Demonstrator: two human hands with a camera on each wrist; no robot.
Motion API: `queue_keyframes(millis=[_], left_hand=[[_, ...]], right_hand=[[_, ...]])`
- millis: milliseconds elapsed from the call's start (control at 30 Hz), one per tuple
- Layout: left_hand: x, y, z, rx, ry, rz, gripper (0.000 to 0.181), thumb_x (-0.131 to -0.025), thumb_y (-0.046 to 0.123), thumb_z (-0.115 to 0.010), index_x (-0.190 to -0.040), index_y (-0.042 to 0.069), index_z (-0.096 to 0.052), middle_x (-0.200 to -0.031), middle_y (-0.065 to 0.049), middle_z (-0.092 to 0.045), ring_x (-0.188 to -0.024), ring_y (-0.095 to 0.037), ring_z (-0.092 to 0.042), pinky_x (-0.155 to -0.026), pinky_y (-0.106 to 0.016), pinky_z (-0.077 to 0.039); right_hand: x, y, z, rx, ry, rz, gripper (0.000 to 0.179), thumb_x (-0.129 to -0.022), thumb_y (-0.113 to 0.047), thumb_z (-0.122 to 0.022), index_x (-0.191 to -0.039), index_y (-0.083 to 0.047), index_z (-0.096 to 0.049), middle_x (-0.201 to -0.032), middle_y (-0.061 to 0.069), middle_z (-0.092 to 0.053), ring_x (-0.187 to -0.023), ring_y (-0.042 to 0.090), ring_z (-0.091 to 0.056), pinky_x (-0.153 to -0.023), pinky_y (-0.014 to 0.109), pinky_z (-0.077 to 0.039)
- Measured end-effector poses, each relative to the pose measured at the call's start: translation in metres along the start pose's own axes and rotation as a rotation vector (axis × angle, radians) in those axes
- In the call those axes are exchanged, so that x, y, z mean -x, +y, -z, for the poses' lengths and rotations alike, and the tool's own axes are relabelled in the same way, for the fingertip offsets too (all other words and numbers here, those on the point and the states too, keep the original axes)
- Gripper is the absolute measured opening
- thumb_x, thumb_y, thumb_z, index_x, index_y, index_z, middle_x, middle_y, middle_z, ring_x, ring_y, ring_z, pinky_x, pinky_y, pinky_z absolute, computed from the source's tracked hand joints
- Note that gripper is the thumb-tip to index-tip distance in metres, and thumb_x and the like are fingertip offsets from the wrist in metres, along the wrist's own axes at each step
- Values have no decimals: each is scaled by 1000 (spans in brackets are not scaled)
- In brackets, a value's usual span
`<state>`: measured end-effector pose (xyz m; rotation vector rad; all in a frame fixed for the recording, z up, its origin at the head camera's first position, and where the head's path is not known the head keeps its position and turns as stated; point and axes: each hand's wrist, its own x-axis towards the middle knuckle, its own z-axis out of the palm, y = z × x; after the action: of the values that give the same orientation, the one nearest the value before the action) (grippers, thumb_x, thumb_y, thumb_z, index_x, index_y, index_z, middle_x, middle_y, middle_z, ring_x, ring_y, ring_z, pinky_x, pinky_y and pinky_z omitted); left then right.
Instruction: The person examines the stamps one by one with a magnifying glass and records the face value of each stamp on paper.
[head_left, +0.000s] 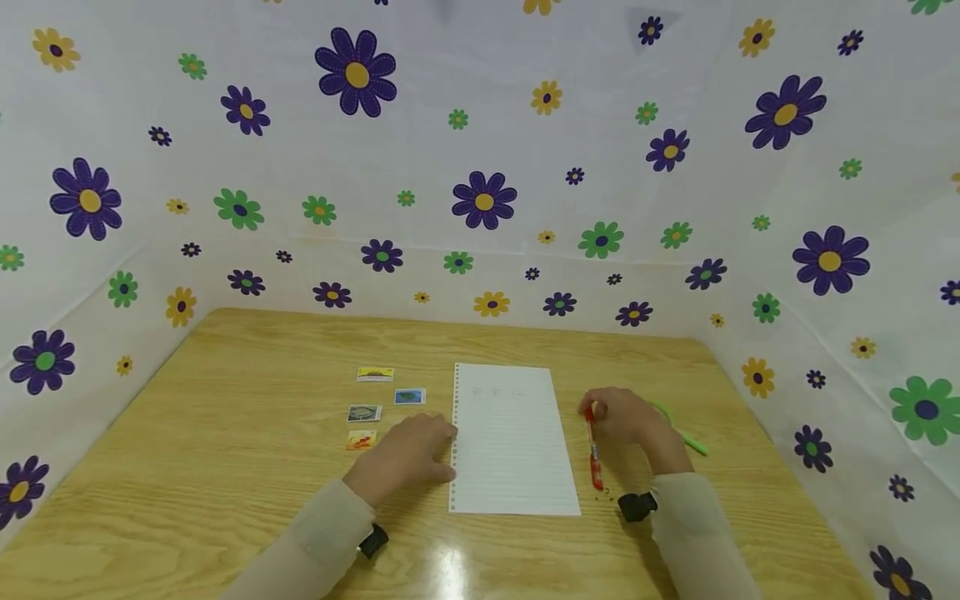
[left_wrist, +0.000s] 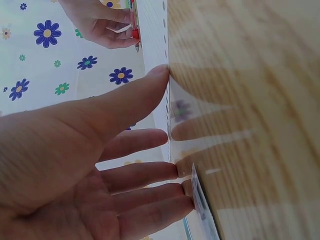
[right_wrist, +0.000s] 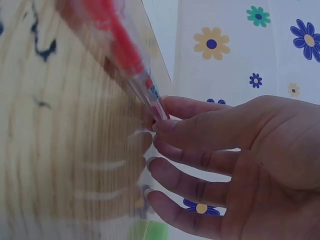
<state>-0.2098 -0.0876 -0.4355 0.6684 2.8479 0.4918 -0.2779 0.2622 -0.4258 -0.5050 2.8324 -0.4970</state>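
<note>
My right hand is at the right of the paper, thumb and index finger pinching a red pen. In the right wrist view the pen slants up and left from the fingertips, its near end blurred; the other fingers are loosely bent. A lined sheet of paper with punched holes down its left side has faint writing near the top. My left hand rests at that left edge, its fingers fairly straight in the left wrist view and the thumb tip right at the holes.
Several small picture cards lie left of the paper, among them a yellow one and a red-and-yellow one near my left hand. A slim green object lies beyond my right wrist. Flowered white cloth walls the wooden table.
</note>
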Motion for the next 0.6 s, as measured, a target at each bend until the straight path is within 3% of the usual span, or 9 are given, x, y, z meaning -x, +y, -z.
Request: queue_keyframes(millis=[267,600], left_hand=[[0,-3,-4,50,-12,19,60,-85,27,-85,-135,2,-65,-141,-20,-63,-131,-39,-59,-111,-51,-48],[0,0,-1,55,-20,20,60,-86,27,-85,-137,2,-64,-148,-25,-57,-137,-42,-54,-115,-54,-45]], right_hand=[[-3,-4,-6,87,37,69,16,-93,6,-59,-99,-6,-68,-98,11,-71,-89,25,-61,-93,50,-56],[5,-8,-3,89,34,41,20,-87,12,-63,-94,-7,-66,-84,5,-62,-79,20,-53,-77,38,-52]])
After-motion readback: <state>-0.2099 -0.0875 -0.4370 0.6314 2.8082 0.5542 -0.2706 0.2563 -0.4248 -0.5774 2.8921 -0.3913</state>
